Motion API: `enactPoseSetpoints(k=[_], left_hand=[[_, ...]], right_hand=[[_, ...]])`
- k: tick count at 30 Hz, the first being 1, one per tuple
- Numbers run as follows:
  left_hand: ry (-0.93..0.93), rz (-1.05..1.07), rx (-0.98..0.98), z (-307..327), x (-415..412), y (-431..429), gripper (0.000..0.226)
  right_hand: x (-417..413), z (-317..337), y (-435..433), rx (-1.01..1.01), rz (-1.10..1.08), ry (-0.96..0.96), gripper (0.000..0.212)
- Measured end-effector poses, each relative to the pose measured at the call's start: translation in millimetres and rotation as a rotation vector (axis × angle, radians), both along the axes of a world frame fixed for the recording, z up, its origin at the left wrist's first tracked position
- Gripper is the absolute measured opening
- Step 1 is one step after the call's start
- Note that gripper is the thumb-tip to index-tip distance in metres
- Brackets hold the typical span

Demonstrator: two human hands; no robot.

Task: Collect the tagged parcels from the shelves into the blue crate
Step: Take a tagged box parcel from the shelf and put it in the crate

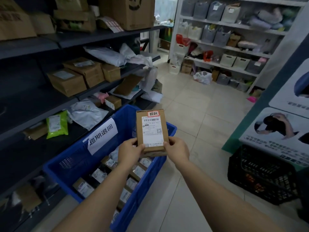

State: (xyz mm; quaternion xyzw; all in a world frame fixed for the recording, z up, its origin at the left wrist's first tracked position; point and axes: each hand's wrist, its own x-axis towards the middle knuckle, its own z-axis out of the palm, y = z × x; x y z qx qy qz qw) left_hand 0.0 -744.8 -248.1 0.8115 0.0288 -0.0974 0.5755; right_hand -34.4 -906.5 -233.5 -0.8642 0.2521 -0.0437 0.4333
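Observation:
A small brown cardboard parcel [151, 129] with a white shipping label and a red-edged tag at its top is held upright above the blue crate [80, 158]. My left hand [130, 150] grips its lower left corner and my right hand [177, 149] grips its lower right corner. The crate stands on the floor beside the dark shelves and holds several labelled parcels [133, 171]. A white paper sign [102, 135] is stuck on the crate's left wall.
Dark shelves [50, 104] on the left carry cardboard boxes [66, 81], grey mailer bags [87, 113] and a green pouch [56, 123]. A black crate [260, 174] sits on the tiled floor at right. White shelving [225, 47] with bins lines the far wall.

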Motion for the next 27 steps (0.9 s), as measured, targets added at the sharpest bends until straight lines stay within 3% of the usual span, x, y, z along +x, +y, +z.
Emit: enactPoseSetpoints(k=[13,23,27], left_hand=[[0.092,0.173,0.082,-66,159,-81,0.033],[0.296,0.320,0.098,-114,255,-119,0.034],[0.399,0.391,0.067,-137,280,-133,0.046]], right_hand=[[193,-56,-84,-0.068,0.210,0.156,0.026],[316,-100,-119,-0.093,0.394,0.292,0.025],[356,-126,-132,-0.108,0.493,0.341,0.021]])
